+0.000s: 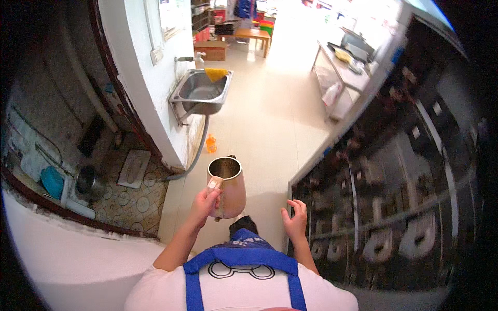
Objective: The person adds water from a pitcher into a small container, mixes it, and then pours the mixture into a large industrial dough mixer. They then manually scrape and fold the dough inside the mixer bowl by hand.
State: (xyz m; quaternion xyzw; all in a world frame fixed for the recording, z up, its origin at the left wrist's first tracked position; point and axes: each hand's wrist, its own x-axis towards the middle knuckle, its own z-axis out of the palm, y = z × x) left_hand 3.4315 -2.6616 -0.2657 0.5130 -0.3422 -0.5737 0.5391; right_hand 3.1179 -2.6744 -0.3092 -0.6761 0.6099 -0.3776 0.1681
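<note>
Jug [233,193] ahead, sink [207,107] beyond, surface [359,81] farther right
Cloth [216,75] lies over the sink's rim; a bottle [211,144] stands on the floor [264,119] between sink and jug.

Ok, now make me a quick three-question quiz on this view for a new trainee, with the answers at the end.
1. Which hand grips the handle of the metal jug?
2. True or false: the yellow cloth is lying on the floor.
3. Which thing is on the floor near the grey hose?
A) a blue basin
B) an orange bottle
C) a wooden bench

Key:
1. The left hand.
2. False; it is at the far rim of the sink.
3. B, the orange bottle.
</note>
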